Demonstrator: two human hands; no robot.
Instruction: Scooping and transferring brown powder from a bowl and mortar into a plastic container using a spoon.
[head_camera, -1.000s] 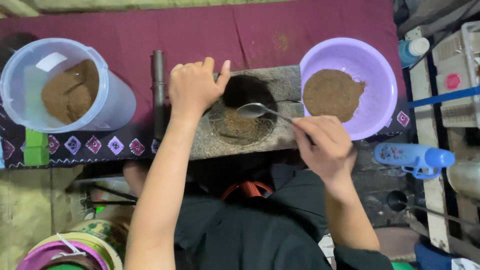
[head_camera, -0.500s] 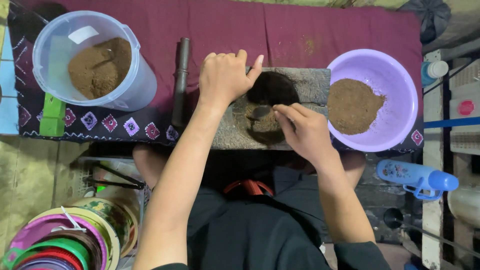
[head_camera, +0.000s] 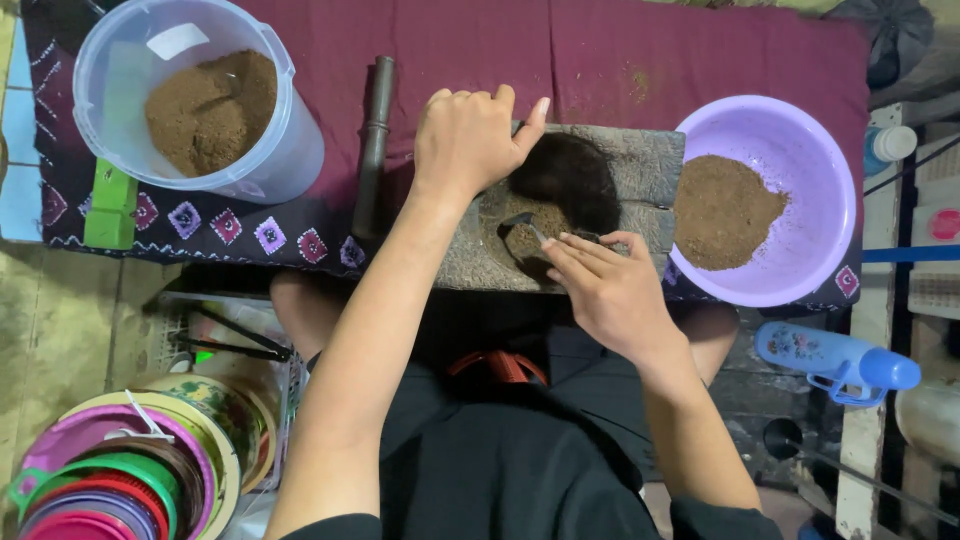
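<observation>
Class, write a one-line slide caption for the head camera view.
Left hand steadies a dark mould on a wooden block while the right hand spoons brown powder into it, beside a purple bowl.

Your right hand (head_camera: 610, 295) has drawn in beside your left hand (head_camera: 470, 140), tipping the small metal spoon (head_camera: 522, 228) it pinches down into the brown powder in the stone block's dark hollow (head_camera: 560, 185), no longer held level above it.

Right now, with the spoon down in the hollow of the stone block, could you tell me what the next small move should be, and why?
Probably press the spoon down to pack the brown powder into the dark hollow. The right hand already holds the spoon tip on the powder there, and the left hand rests on the stone block, steadying it. The purple bowl of powder sits close for a refill afterwards.
</observation>
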